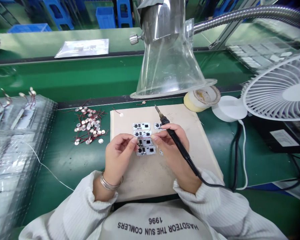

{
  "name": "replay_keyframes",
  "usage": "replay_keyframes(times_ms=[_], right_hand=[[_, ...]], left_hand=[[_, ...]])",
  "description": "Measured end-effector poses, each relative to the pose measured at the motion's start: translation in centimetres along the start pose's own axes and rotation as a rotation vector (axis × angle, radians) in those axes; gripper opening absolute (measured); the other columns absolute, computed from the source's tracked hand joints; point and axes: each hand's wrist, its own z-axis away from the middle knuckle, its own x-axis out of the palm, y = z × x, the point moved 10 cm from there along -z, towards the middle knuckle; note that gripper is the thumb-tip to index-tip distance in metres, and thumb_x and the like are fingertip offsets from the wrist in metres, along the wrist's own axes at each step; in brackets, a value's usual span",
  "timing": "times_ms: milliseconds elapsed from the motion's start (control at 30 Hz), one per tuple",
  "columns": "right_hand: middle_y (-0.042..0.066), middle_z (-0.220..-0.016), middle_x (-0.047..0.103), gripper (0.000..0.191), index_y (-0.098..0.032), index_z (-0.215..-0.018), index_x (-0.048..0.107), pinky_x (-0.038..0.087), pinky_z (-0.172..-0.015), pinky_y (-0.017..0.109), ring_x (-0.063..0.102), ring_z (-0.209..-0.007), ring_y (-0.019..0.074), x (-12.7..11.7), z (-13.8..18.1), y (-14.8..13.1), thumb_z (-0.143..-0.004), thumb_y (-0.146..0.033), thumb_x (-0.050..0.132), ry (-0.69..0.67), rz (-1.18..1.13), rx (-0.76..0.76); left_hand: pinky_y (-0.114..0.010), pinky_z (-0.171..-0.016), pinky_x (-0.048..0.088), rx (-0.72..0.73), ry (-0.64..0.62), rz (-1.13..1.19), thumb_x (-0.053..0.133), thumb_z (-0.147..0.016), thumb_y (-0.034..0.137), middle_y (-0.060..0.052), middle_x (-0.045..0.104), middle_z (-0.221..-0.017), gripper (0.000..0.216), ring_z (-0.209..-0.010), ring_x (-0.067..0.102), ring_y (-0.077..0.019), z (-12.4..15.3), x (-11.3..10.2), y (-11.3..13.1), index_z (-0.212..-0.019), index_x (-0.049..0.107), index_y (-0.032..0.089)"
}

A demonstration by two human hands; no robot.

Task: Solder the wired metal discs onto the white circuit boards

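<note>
Evidently, left hand [118, 152]: pinched on wire [145, 137].
Right hand [173, 153]: closed round my iron [174, 135].
Wire: overpulling could tear it.
Boards [141, 126]: may scorch if iron dips.

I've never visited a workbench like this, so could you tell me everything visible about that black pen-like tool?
It looks like a soldering iron, with a slim black handle, seemingly plastic, and a narrow metal tip. It slants across the right hand, resting between thumb and forefinger, tip forward and to the left, over the far edge of the beige mat. A ribbed sleeve leads into a black cord trailing right. Whether it's hot can't be seen.
</note>
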Motion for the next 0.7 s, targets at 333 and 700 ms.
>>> replay_keyframes(times_ms=[333,700], right_hand=[[-0.003,-0.087,0.073,0.027,-0.03,-0.099,0.064,0.056,-0.088,0.035,0.071,-0.085,0.0157,0.6,0.0,-1.0,-0.08,-0.018,0.078,-0.066,-0.033,-0.211],[-0.003,-0.083,0.072,0.014,-0.027,-0.092,0.064,0.058,-0.069,0.027,0.071,-0.075,0.0146,1.2,0.1,-1.2,-0.083,-0.026,0.075,-0.123,0.155,-0.195]], left_hand=[[-0.025,-0.069,0.047,0.091,-0.205,-0.209,0.066,-0.084,0.023,-0.004,0.06,-0.084,0.01,-0.08,0.057,-0.0155,-0.8,1.2,0.9,-0.075,0.064,0.018],[-0.027,-0.07,0.051,-0.105,-0.32,0.023,0.064,-0.085,0.025,-0.002,0.066,-0.079,0.011,-0.073,0.061,-0.0154,-0.5,1.9,-0.7,-0.077,0.061,0.018]])
